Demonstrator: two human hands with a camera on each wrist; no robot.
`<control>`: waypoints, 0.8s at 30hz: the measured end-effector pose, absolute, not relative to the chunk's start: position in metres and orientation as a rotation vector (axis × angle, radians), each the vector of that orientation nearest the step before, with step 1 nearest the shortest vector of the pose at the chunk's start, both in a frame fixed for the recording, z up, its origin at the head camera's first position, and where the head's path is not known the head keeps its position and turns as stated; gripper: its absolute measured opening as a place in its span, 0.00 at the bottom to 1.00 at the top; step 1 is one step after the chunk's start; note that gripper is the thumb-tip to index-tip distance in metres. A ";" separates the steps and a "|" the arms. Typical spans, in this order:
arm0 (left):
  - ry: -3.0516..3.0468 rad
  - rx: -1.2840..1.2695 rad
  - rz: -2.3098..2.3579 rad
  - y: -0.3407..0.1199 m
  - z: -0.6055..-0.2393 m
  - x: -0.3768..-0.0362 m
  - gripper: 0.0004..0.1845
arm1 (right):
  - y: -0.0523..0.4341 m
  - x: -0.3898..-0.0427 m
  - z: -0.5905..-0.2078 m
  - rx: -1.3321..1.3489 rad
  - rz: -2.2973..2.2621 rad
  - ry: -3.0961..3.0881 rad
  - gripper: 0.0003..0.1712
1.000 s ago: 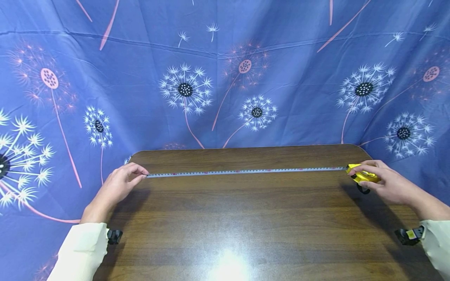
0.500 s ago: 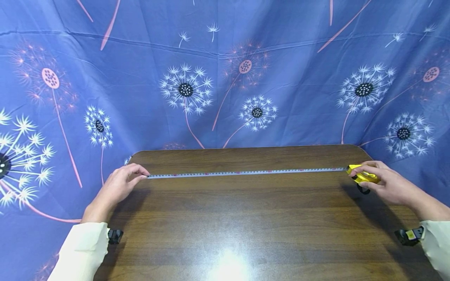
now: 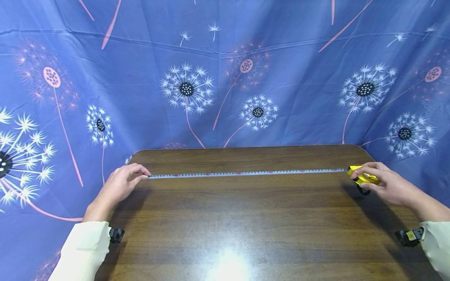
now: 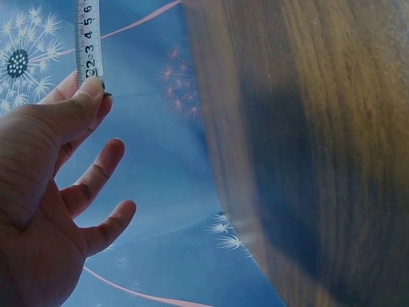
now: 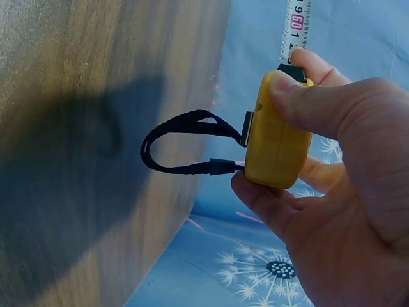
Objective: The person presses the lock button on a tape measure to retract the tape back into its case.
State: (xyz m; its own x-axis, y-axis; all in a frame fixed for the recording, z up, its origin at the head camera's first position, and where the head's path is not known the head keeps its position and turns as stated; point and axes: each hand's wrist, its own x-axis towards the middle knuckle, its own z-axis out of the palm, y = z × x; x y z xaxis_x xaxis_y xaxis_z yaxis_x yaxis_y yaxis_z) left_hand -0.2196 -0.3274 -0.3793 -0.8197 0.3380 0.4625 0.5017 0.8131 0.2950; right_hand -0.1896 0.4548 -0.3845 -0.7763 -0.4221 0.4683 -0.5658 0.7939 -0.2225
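Note:
A yellow tape measure (image 3: 367, 178) is held by my right hand (image 3: 390, 185), thumb and fingers around its case. From the case a black wrist strap (image 5: 176, 144) loops out in the right wrist view. The white blade (image 3: 239, 173) stretches straight across to the left, above the table. Its free end is pinched between thumb and index finger of my left hand (image 3: 121, 185). In the left wrist view the blade's first numbers (image 4: 89, 45) show beyond the thumb, while the other fingers (image 4: 105, 227) spread loosely. Near the case mouth the right wrist view shows a red 60 mark (image 5: 296, 22).
Beneath the hands lies a brown wooden table (image 3: 225, 218) with rounded far corners. A blue curtain (image 3: 225, 86) with dandelion prints hangs behind it and at both sides. Small black cameras (image 3: 116, 235) sit at the wrists.
Both hands and the stretched blade keep nearly the same place. The whole view has shifted only very slightly.

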 end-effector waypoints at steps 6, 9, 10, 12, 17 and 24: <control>-2.604 -0.632 -0.580 -0.328 -0.379 -0.219 0.07 | 0.453 -0.188 -0.386 0.765 0.528 -2.567 0.30; -2.602 -0.633 -0.581 -0.329 -0.380 -0.219 0.07 | 0.453 -0.188 -0.385 0.765 0.526 -2.568 0.30; -2.601 -0.632 -0.581 -0.329 -0.381 -0.219 0.07 | 0.453 -0.188 -0.385 0.767 0.524 -2.567 0.30; -2.599 -0.631 -0.583 -0.329 -0.381 -0.220 0.07 | 0.453 -0.188 -0.385 0.771 0.532 -2.572 0.30; -2.592 -0.630 -0.584 -0.329 -0.381 -0.219 0.07 | 0.453 -0.189 -0.388 0.778 0.545 -2.580 0.28; -2.606 -0.608 -0.576 -0.330 -0.381 -0.218 0.07 | 0.452 -0.188 -0.388 0.754 0.534 -2.597 0.32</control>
State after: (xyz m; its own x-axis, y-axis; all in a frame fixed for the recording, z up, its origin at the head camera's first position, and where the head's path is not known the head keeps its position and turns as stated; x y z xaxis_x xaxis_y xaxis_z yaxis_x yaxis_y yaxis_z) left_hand -0.2177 -0.3305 -0.3810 -0.8248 0.3232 0.4639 0.4885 0.8205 0.2969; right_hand -0.1880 0.4521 -0.3882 -0.7826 -0.4234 0.4564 -0.5692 0.7836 -0.2489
